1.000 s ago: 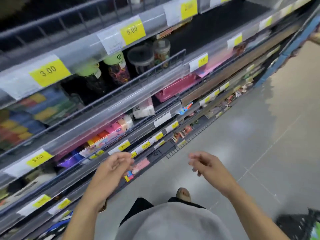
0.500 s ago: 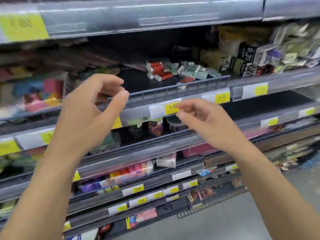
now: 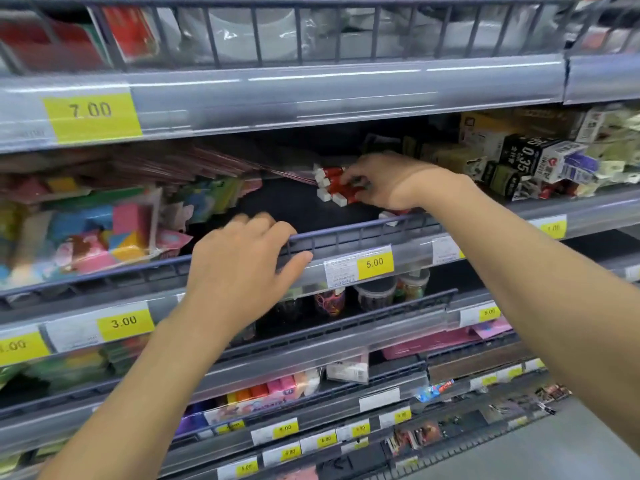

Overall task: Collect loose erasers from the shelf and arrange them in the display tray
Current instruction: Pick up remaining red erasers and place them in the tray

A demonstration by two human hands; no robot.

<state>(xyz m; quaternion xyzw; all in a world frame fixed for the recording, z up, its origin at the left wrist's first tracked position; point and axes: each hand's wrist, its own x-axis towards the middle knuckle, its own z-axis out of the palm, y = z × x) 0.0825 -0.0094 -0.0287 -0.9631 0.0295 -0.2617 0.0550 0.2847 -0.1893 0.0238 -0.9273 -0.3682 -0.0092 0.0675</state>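
Both hands are up at the shelf. Red and white erasers (image 3: 330, 185) are held in a small bunch by the curled fingers of the right hand (image 3: 388, 181), deep on the dark shelf floor (image 3: 287, 206). How many erasers are in the bunch cannot be told, because some are hidden behind the fingers. One more red and white piece (image 3: 393, 216) is seen just below the right hand, partly hidden by the wire rail (image 3: 363, 233). The left hand (image 3: 242, 268) is laid over that rail, with the fingers bent over its top edge and the thumb pressed on the clear price strip (image 3: 408, 258). The fingertips are hidden behind the rail. A yellow tag marked 5.00 (image 3: 374, 262) is stuck on the strip, just right of the thumb. Bright, blurry packs (image 3: 104, 230) are stacked on the left, and small boxes (image 3: 540, 157) are piled on the right. Little jars (image 3: 375, 294) are seen on the shelf below, cut off at the top by the strip.
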